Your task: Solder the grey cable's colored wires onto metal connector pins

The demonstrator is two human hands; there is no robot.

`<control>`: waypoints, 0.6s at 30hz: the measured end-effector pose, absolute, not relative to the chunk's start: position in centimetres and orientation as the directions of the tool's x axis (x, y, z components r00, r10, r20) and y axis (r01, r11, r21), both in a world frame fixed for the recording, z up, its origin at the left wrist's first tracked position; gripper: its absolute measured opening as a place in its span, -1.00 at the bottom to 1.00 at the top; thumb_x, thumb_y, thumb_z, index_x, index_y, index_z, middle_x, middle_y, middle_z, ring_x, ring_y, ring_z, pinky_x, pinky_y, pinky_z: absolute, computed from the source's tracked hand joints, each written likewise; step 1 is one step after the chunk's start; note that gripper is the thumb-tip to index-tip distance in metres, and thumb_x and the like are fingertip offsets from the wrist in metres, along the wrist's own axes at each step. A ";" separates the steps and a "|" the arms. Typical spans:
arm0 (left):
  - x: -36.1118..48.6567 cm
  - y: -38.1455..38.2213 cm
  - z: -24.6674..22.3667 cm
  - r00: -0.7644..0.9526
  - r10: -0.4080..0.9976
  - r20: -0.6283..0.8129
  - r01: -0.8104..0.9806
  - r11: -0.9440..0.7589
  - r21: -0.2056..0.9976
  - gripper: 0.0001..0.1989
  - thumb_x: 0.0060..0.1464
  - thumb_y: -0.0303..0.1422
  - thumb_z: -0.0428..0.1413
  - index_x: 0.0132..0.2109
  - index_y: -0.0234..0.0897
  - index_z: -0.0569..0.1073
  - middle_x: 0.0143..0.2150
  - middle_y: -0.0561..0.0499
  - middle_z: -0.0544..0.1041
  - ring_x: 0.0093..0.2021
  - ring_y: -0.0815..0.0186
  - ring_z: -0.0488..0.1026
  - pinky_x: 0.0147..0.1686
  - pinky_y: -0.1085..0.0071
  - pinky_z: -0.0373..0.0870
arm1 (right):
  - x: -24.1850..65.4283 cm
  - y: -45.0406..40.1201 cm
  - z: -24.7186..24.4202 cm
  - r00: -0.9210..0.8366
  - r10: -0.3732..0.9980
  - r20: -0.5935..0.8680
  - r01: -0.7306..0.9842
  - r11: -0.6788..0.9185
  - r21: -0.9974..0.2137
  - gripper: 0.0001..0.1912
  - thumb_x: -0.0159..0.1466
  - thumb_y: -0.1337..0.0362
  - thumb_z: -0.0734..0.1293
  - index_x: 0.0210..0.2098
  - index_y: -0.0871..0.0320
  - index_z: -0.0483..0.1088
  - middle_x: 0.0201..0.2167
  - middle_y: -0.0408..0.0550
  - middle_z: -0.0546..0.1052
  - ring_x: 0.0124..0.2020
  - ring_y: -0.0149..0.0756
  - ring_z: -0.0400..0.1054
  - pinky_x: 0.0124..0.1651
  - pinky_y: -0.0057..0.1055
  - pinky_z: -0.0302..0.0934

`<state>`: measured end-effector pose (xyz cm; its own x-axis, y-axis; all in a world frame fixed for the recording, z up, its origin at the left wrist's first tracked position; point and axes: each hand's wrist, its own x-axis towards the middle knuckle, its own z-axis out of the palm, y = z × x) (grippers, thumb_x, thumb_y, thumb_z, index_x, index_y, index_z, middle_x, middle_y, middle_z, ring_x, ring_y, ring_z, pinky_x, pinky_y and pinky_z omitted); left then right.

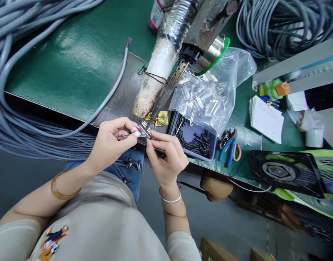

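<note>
My left hand (112, 141) is closed in a pinch on thin coloured wires (141, 133) at the table's front edge. My right hand (169, 152) pinches a small metal multi-pin connector (146, 127), which meets the wire ends. Down from above comes a soldering iron (170, 88), its narrow tip right at the connector; whether they touch I cannot tell. A white, wrapped tube (155, 72) ends just behind my fingers. Beside the tip lies a yellow sponge (162, 119). Several finished-looking connectors on wires (132, 164) rest over my lap.
Grey cable (25, 65) is heaped at left, with another coil (277, 29) at back right. To the right are a clear bag of connectors (204, 98), a bin of black pieces (196, 141), pliers (230, 148), a notepad (265, 119) and a black fan (283, 170).
</note>
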<state>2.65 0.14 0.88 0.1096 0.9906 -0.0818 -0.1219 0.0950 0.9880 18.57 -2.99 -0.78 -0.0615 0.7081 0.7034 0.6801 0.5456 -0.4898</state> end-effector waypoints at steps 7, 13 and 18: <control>2.9 0.4 0.6 0.089 0.993 -0.079 -0.110 0.089 0.990 -0.93 -0.08 -0.50 0.22 -0.45 -0.35 0.46 -0.37 0.00 0.59 -0.59 0.55 0.30 -0.66 0.64 0.18 | 18.7 -2.6 -1.0 -0.064 0.707 0.704 0.686 0.543 -0.484 -0.83 0.25 0.49 0.45 -0.28 0.11 0.43 -0.19 -0.06 0.64 -0.21 -0.38 0.57 -0.16 -0.44 0.50; 3.0 0.4 0.9 0.063 0.997 -0.035 -0.104 0.042 0.994 -0.91 -0.08 -0.49 0.24 -0.46 -0.35 0.46 -0.38 -0.01 0.58 -0.52 0.51 0.38 -0.59 0.63 0.28 | 18.6 -2.4 -0.7 -0.057 0.689 0.723 0.695 0.547 -0.467 -0.83 0.25 0.48 0.46 -0.25 0.13 0.46 -0.18 -0.07 0.65 -0.22 -0.39 0.57 -0.13 -0.46 0.52; 2.9 0.6 1.0 0.103 0.993 -0.061 -0.123 0.073 0.990 -0.91 -0.07 -0.52 0.23 -0.45 -0.35 0.45 -0.36 0.02 0.58 -0.61 0.58 0.27 -0.66 0.64 0.19 | 18.6 -2.7 -0.6 -0.120 0.656 0.746 0.738 0.561 -0.375 -0.85 0.26 0.46 0.46 -0.24 0.15 0.45 -0.17 -0.03 0.65 -0.20 -0.39 0.58 -0.09 -0.51 0.51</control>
